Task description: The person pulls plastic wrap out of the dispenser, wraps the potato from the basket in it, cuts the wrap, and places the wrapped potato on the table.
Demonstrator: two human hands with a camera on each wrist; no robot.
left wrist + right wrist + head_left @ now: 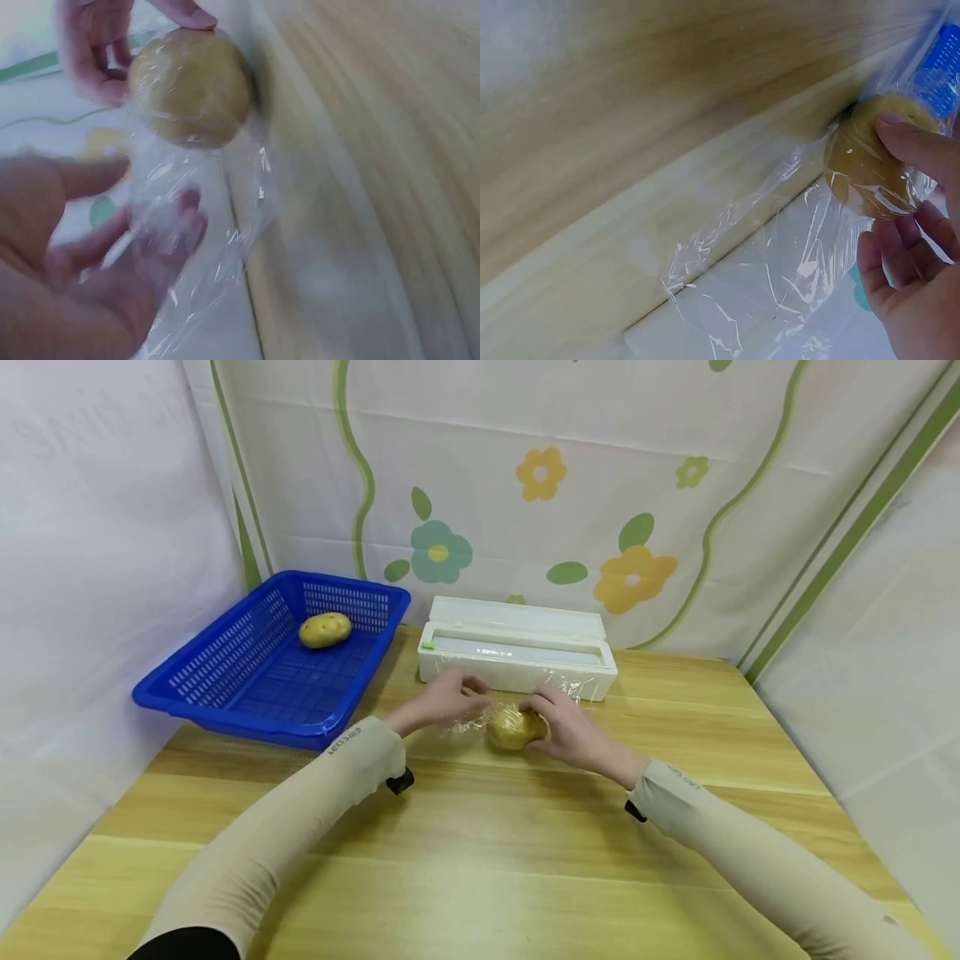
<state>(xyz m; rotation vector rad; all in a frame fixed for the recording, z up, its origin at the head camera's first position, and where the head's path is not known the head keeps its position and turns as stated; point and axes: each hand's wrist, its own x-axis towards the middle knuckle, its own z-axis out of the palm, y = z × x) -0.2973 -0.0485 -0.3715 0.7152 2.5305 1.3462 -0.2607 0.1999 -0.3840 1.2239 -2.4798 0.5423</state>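
Your hands meet over the counter (pixel 480 868), near the front of the white box (pixel 517 677). With your right hand (pixel 570 732) you grip the potato (pixel 510 732), thumb on one side and fingers curled round the other; clear film (pixel 810 247) wraps it and trails off beside it. Your left hand (pixel 447 696) is just to the left of the potato, thumb and fingers spread apart, with film lying across its fingertips. You cannot tell whether any film is caught between those fingers.

The film is so clear that its edges are hard to follow, and the left wrist view is blurred. Your fingers hide part of the potato, and the writing on your pale sleeves (pixel 288 818) is too small to read. Both sleeves run out of the head view at the bottom.

Beneath you, the counter has a light wood grain with paler streaks. Behind it hangs a white cloth (pixel 480 435) printed with orange and blue-green flowers, leaves and wavy green stems; faint lettering shows on the left-hand panel (pixel 97 527).

At your left, the blue basket (pixel 153 695) with slotted walls holds a second potato (pixel 325 630), lying toward its far end. The white box stands with its lid (pixel 517 617) raised at the back, a pale roll (pixel 517 651) inside and a small green piece (pixel 427 645) at its left end.
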